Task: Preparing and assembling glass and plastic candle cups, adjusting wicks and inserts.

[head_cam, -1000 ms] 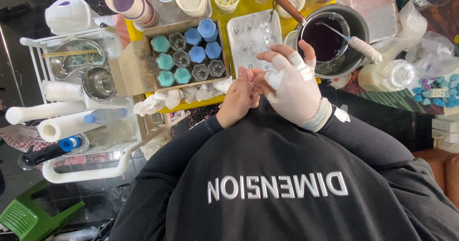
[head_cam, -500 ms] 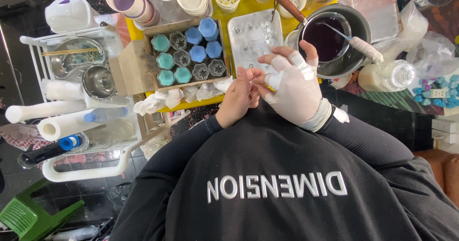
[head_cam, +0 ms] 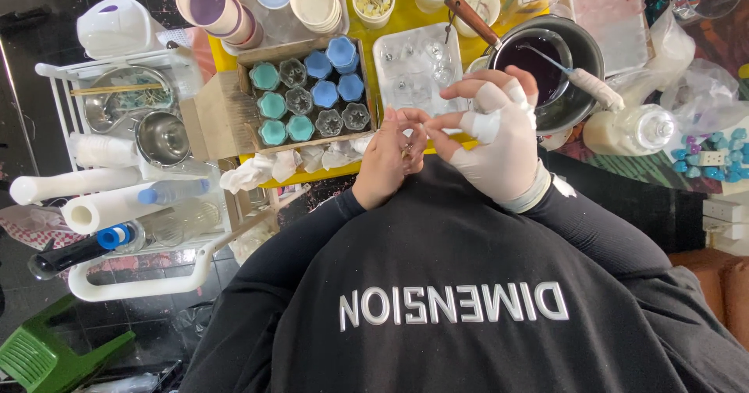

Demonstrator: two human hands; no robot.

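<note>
My two hands meet at chest height above the near edge of a yellow table (head_cam: 406, 20). My left hand (head_cam: 390, 163) is bare, with its fingers curled around a small shiny thing (head_cam: 406, 150) that is mostly hidden. My right hand (head_cam: 499, 139) wears a white glove with white tape on the fingers. Its thumb and forefinger pinch at the left hand's fingertips while the other fingers arch above. Just beyond the hands stand a cardboard box (head_cam: 214, 112) of small teal, blue and clear flower-shaped moulds and a clear plastic tray (head_cam: 417, 61).
A metal pot of dark purple liquid (head_cam: 546, 65) with a wooden handle and a syringe sits at the right. Stacked cups (head_cam: 211, 3) stand at the back. A white trolley (head_cam: 148, 198) with bowls, paper rolls and bottles is at the left. A clear bottle (head_cam: 632, 132) lies at the right.
My gloved right hand has curled its fingers in from a spread pose and now pinches at the left fingertips. Both hands stay in the same place.
</note>
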